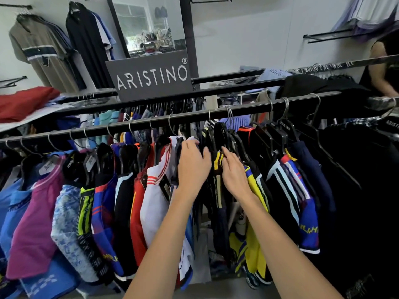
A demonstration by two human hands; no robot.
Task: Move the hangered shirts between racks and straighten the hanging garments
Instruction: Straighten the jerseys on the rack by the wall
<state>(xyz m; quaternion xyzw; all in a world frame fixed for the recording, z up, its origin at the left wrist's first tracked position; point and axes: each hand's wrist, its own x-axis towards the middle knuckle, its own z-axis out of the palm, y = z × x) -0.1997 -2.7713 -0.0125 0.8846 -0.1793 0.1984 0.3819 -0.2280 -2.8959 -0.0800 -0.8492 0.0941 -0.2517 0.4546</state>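
A black rail (pixel 190 117) runs across the view, packed with sports shirts on black hangers. My left hand (pixel 192 165) lies against the white shirt with red stripes (pixel 157 190), fingers reaching over its shoulder near the hanger. My right hand (pixel 234 171) rests with fairly straight fingers on the black and yellow shirt (pixel 252 190) just to the right. A narrow gap between the two shirts shows between my hands. Whether either hand's fingertips curl round fabric is hidden.
A second rail (pixel 226 89) behind carries more shirts and an ARISTINO sign (pixel 151 76). Dark garments (pixel 362 169) crowd the right end. Folded red cloth (pixel 23 102) lies at the left. Shirts hang on the wall (pixel 54 50). A person (pixel 382 67) stands at far right.
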